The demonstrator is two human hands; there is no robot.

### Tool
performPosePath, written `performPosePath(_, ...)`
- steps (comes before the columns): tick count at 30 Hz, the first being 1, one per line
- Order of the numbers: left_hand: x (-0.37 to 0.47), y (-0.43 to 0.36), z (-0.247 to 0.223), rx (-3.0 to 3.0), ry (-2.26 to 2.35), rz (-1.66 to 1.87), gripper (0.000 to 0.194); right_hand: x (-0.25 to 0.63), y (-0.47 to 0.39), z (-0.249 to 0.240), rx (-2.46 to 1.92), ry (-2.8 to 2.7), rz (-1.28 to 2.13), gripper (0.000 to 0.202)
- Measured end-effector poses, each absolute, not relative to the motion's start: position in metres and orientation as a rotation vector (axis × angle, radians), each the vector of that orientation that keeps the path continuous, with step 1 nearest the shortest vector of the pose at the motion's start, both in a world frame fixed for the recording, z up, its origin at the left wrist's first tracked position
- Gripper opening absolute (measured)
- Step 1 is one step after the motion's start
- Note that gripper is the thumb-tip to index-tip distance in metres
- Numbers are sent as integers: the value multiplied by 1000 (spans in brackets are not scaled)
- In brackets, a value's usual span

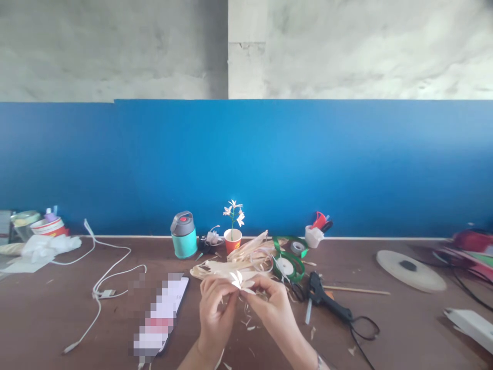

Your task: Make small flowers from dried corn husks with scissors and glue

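Between my two hands, over the near middle of the table, is a small cream-white handmade flower [239,281] with pointed petals. My left hand [217,304] pinches it from the left with thumb and fingertips. From the right, the thumb and forefinger of my right hand [271,303] close on its petals. The fingers hide the flower's base. Just beyond lies a heap of pale husk-like strips [219,268]. Behind that, a red and white paper cup [233,242] holds a stem of similar white flowers [233,210].
A phone [164,316] and white cables [100,277] lie to the left, with a teal flask [184,239] behind. Right are green ribbon spools [285,266], scissors [296,290], a black glue gun [327,299], a thin stick [358,290] and a round lid [410,270]. A blue panel [246,164] stands behind.
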State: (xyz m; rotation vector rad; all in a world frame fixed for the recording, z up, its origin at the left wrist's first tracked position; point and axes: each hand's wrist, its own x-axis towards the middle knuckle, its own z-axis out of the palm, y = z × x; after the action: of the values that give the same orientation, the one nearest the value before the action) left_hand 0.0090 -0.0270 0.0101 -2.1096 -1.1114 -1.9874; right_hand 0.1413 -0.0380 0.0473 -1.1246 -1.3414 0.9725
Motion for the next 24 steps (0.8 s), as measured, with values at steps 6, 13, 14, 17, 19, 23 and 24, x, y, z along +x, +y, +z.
performPosePath(6,7,-28,13,-2131,-995,-1931,14,142,-39,46,-1072,-1372,911,13)
performPosePath(13,4,-27,14,-2158,-936,-1883,18,146,-36,39,-1026,-1461,856,13)
performPosePath(14,4,-26,14,-2162,-925,-1881,19,146,-35,38,-1016,-1469,850,12)
performPosePath(17,4,-26,15,-2156,-905,-1880,19,147,-35,37,-976,-1498,794,10)
performPosePath(19,4,-27,15,-2155,-903,-1868,20,147,-35,36,-968,-1517,748,10)
performPosePath(23,4,-29,15,-2135,-908,-1834,21,147,-36,34,-983,-1541,682,10)
performPosePath(24,4,-29,15,-2125,-914,-1828,21,146,-36,34,-984,-1544,667,10)
